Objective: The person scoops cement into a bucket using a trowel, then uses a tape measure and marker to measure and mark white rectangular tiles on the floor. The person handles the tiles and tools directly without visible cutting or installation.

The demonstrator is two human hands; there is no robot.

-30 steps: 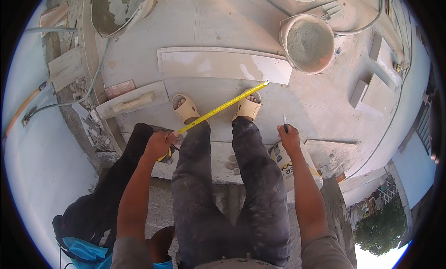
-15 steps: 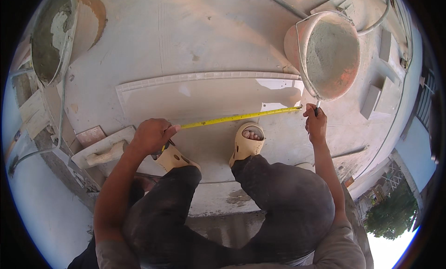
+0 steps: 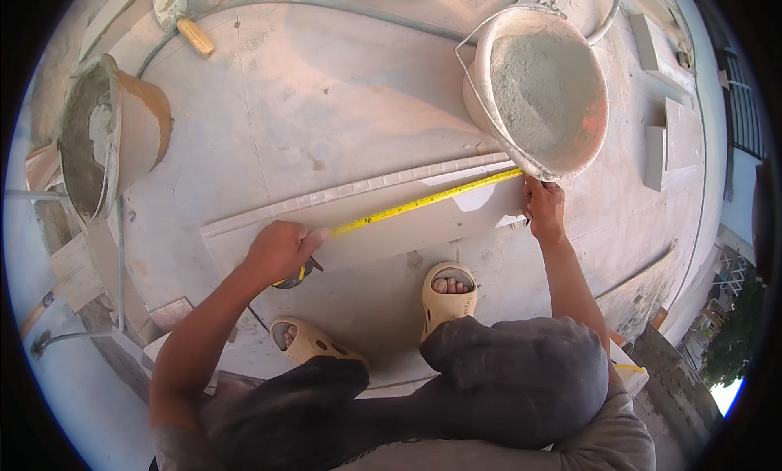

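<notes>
My left hand (image 3: 285,251) is closed on a tape measure (image 3: 295,277), its thumb pressed on the yellow blade (image 3: 423,202). The blade stretches up to the right over a long, pale tile strip (image 3: 391,239) with a raised patterned border, lying on the floor. At the blade's far end, my right hand (image 3: 544,210) has its fingers curled beside the strip's right end, just below a bucket's rim. A slim dark pen-like thing is in that hand, mostly hidden by the fingers.
The bucket (image 3: 482,84) of grey powdery mix stands at the upper right. Another mortar-coated bucket (image 3: 140,121) sits at the left. A wooden-handled tool (image 3: 195,38) and a hose (image 3: 326,0) lie beyond. Cut tile pieces (image 3: 683,137) are at the right. My sandalled feet (image 3: 448,302) are near the strip.
The tape has shifted from along the strip's near edge to across its face, farther from my feet. Both hands moved with it; the right is now tight against the bucket. The view has shifted too.
</notes>
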